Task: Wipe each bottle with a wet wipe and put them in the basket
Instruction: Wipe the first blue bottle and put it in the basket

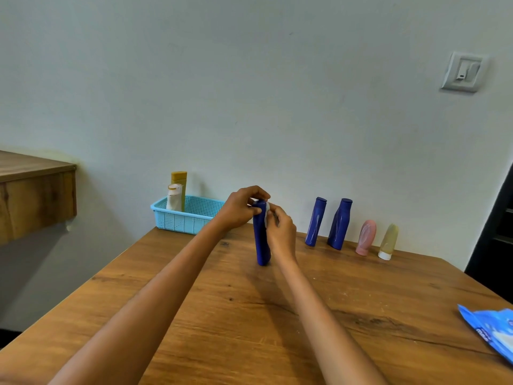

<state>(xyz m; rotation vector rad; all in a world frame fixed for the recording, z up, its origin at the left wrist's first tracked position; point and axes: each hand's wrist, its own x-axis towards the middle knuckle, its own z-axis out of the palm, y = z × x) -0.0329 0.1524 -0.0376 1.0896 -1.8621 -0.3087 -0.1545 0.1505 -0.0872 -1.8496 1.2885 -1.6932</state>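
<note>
A dark blue bottle (261, 243) stands upright on the wooden table (249, 315). My left hand (241, 209) grips it near the cap. My right hand (281, 232) pinches a small white wet wipe (267, 215) against the bottle's upper right side. Along the wall stand two more blue bottles (316, 221) (339, 223), a pink tube (366, 237) and a pale yellow tube (388, 241), both on their caps. The light blue basket (177, 219) at the table's far left corner holds a white bottle (174, 197) and a yellow bottle (180, 182).
A blue pack of wet wipes (491, 330) lies at the table's right edge. A wooden shelf (33, 190) juts from the wall on the left. A wall switch (465, 72) is at the upper right. A dark doorway borders the right side.
</note>
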